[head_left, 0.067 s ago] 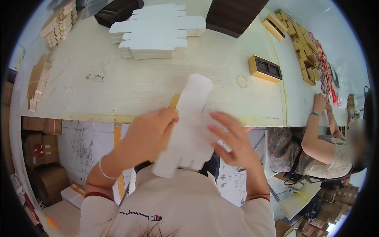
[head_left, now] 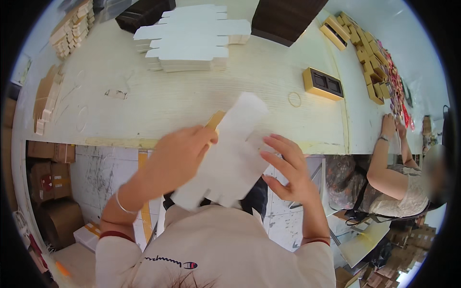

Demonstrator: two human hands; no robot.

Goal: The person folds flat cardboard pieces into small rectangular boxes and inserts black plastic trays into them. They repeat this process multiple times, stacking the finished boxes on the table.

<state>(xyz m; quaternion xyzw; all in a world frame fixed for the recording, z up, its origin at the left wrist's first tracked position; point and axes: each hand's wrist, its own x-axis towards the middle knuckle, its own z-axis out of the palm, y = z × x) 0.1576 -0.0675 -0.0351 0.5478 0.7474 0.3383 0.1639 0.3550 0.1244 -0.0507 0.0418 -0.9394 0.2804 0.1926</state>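
A flat white cardboard box blank [head_left: 230, 158], with gold showing along its left side, is held tilted over the table's near edge and my lap. My left hand [head_left: 185, 151] is closed on that left side, its thumb near the gold flap. To the right, my right hand [head_left: 290, 168] has its fingers spread, the fingertips at the blank's right edge; whether they touch it I cannot tell. Farther back on the table lies a stack of white box blanks [head_left: 189, 36]. A gold box with a dark insert [head_left: 324, 84] sits right of it.
Dark boxes [head_left: 288, 19] stand at the back of the table [head_left: 158, 105]. Folded card pieces [head_left: 48, 98] lie along its left side, a rubber band [head_left: 294, 99] at right. A co-worker [head_left: 394, 187] sits at the right, near piled gold boxes [head_left: 370, 62]. Cartons [head_left: 53, 180] are stored below left.
The blank has turned clockwise, its upper end swinging right and its lower end left. My right hand has shifted slightly right.
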